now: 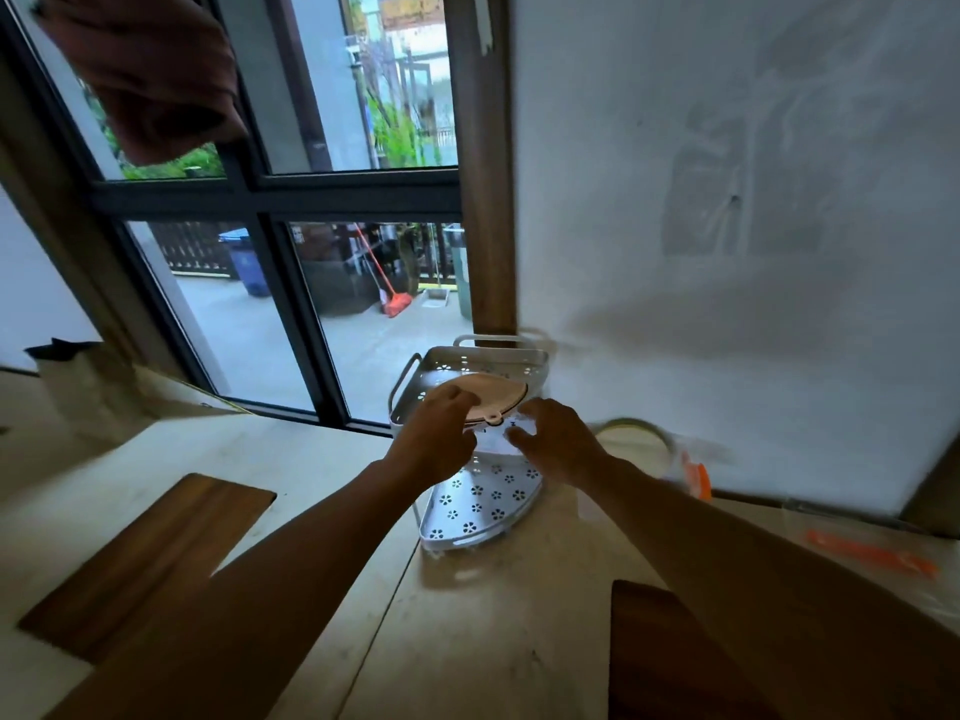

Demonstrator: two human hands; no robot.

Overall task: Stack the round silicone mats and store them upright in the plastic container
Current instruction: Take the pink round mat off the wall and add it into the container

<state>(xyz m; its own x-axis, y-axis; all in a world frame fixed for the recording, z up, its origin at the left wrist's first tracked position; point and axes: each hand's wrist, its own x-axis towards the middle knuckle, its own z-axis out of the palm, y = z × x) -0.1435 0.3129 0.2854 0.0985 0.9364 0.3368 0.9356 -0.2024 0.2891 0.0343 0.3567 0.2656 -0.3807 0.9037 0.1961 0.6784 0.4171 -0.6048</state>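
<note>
A pale pink round silicone mat (496, 400) lies tilted in the top tier of a white two-tier plastic corner rack (483, 358) against the wall. My left hand (441, 433) grips the mat's near left edge, fingers curled over it. Just right of the mat's small hanging tab, my right hand (556, 439) hovers with fingers spread and nothing held. The rack's lower tier (480, 504), with flower-shaped holes, shows below my wrists.
A round pale lid or plate (636, 441) leans at the wall right of the rack, beside an orange-trimmed clear item (696, 478). Wooden boards lie on the counter at left (145, 563) and near right (670, 652). A large window stands behind.
</note>
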